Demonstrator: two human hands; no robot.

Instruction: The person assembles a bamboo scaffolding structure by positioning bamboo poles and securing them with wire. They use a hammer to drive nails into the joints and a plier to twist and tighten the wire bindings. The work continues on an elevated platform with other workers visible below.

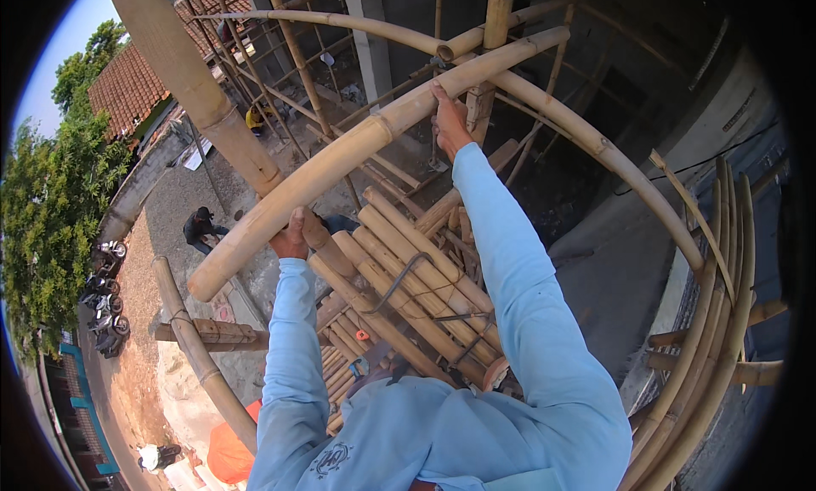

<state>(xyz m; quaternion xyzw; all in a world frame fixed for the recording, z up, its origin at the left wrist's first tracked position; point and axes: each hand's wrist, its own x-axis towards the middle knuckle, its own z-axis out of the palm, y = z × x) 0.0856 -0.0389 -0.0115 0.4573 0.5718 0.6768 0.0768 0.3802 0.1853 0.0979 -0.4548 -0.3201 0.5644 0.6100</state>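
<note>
Monitoring remotely, I log from the left: motorcycles (106,312) parked in a row; a person in dark clothing (202,230) on the ground below. Bamboo pole (331,166): raised, slanting from lower left to upper right, over the far edge of the pole platform (459,292). Left hand (291,238): grasping the pole toward its lower-left end, fingers partly hidden. Dark bent bar (393,289): across the platform. Right hand (451,124): grasping farther up, tightness unclear to me. Pole's upper-right end crosses an upright post (498,15); contact undetermined. Far right: curved bamboo bundle (722,312).
</note>
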